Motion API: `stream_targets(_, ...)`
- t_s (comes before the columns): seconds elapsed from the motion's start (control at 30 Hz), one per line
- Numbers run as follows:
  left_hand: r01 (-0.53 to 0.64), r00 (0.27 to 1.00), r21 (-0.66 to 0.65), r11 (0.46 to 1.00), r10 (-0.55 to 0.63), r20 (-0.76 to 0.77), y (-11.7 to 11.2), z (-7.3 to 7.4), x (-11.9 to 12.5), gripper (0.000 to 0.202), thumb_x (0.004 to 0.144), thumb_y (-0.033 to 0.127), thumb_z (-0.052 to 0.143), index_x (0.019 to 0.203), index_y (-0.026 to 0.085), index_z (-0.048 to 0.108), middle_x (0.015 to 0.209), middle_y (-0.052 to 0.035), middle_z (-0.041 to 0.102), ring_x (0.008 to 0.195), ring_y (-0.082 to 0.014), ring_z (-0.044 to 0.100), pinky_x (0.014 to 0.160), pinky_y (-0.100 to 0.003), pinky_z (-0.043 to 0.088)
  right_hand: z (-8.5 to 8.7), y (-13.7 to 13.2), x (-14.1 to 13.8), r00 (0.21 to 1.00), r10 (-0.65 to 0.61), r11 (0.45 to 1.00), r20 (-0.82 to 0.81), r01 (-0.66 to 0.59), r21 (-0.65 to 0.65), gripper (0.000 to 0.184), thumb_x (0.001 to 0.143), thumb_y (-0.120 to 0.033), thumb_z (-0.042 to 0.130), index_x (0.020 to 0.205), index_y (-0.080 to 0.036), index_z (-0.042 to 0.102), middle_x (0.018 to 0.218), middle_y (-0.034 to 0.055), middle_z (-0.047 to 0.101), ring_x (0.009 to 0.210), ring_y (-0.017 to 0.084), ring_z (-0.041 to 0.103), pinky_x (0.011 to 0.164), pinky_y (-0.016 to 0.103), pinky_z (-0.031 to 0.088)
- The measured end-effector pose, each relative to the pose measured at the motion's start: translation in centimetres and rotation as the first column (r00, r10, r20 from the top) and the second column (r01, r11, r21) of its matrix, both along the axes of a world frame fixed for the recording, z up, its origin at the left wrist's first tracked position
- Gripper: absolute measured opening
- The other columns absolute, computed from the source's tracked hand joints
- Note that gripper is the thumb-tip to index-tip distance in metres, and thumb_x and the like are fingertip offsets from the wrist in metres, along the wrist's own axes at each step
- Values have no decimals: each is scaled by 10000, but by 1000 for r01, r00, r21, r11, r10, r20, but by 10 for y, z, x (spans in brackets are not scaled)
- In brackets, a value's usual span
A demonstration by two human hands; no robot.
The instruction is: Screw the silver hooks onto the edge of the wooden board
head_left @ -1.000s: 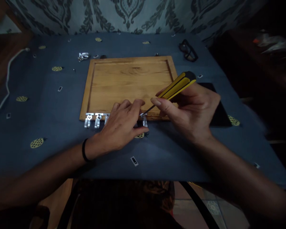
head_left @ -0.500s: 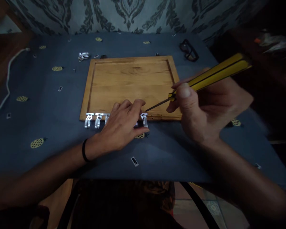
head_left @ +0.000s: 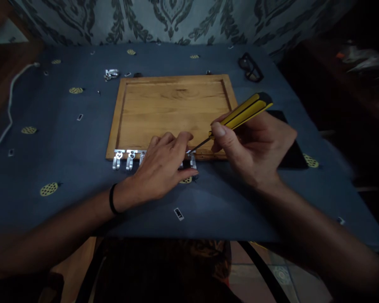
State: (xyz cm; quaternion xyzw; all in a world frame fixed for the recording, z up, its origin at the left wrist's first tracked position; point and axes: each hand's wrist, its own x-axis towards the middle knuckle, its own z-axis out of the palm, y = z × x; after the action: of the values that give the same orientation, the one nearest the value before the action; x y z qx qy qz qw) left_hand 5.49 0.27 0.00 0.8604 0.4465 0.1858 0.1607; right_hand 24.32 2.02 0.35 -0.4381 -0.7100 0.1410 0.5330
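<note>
A framed wooden board (head_left: 173, 105) lies flat on the table. Metal hooks stand in a row along its near edge, a left one (head_left: 116, 159) and a right one (head_left: 192, 160) among them; my left hand covers some. My left hand (head_left: 161, 166) rests over that edge, fingers bent slightly and apart, thumb stretched toward the right hook. In my right hand (head_left: 255, 149) is a yellow and black screwdriver (head_left: 244, 111), gripped by its handle and slanting down to the left. Its tip meets the top plate of the right hook; whether it sits in the screw is too small to tell.
Behind the board lie more shiny metal hooks (head_left: 111, 74) and a small dark screw-like piece (head_left: 98, 92). Black-framed glasses (head_left: 251, 67) lie at the back right. A black flat object (head_left: 292, 147) is partly behind my right hand. A white cable (head_left: 11, 97) runs along the left.
My right hand has moved left and down with the screwdriver, bringing its tip onto the right hook. The black flat object shows more now. My left hand stays in place.
</note>
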Motion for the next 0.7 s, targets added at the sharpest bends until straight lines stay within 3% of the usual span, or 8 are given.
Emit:
stream_targets(0.47,6,1000,21,1000,-6,-24,0,-1,-1,569,864,351,815,1264,170,454,1131,-67,702,1111,-290,588,909,-400,405,10,1,8,995,92,993,49,-88,-82,151,887,-402,762,851,-264,713,751,-9,643,562,151,616,584,346,557)
stream_targets(0.7,12,1000,19,1000,-11,-16,0,-2,-1,543,877,360,803,1256,180,458,1108,-59,705,1093,-278,586,900,-396,404,18,3,16,971,226,963,81,-210,-168,189,942,-437,683,936,-259,746,872,33,717,718,192,694,624,341,576)
